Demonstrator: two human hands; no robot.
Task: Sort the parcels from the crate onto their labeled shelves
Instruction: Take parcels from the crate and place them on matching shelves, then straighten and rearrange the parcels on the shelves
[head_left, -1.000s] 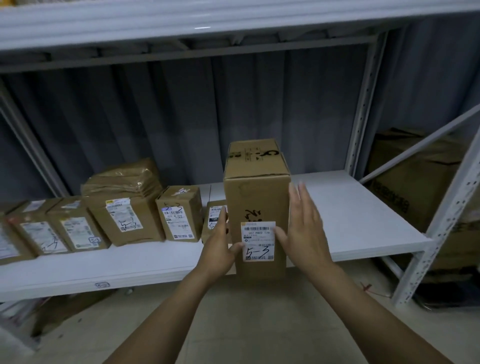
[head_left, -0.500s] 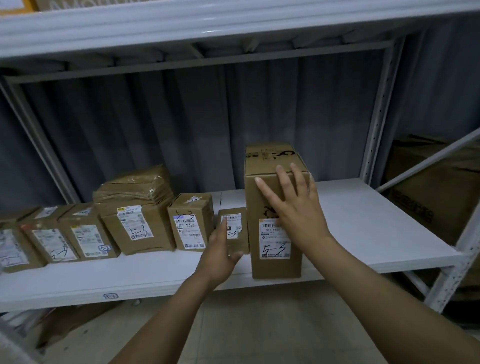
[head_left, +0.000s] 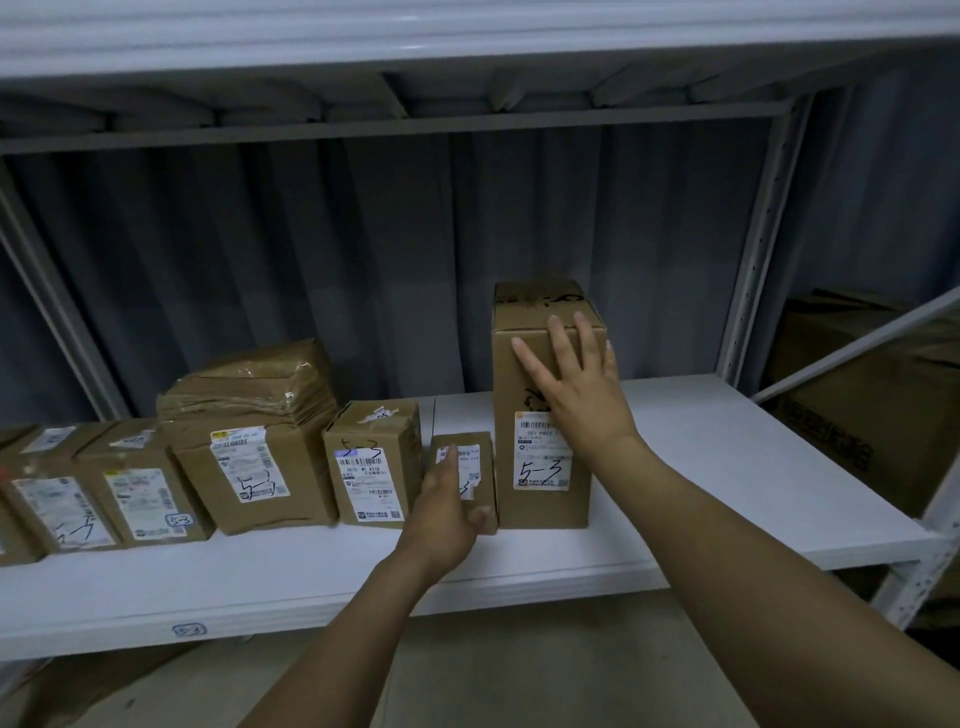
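— Which step is this?
— Settling one in, I'd say. The tall 5-3 parcel (head_left: 543, 493) stands upright on the white shelf (head_left: 701, 467), touching the small parcel (head_left: 478, 462) beside it. The right hand (head_left: 576, 395) lies flat on its front, fingers straight, gripping nothing. The left hand (head_left: 447, 514), loose and open, touches the small one.
— And next?
— Probably let go and fetch another. A row of parcels (head_left: 249, 457) fills the shelf's left; I can't see the crate.

cam: head-worn, wide-angle, 1 view only | faces fwd & slightly down | near shelf (head_left: 727, 441), spans 9–3 o'clock | upper shelf (head_left: 467, 31) at 12 | floor (head_left: 519, 675) at 6
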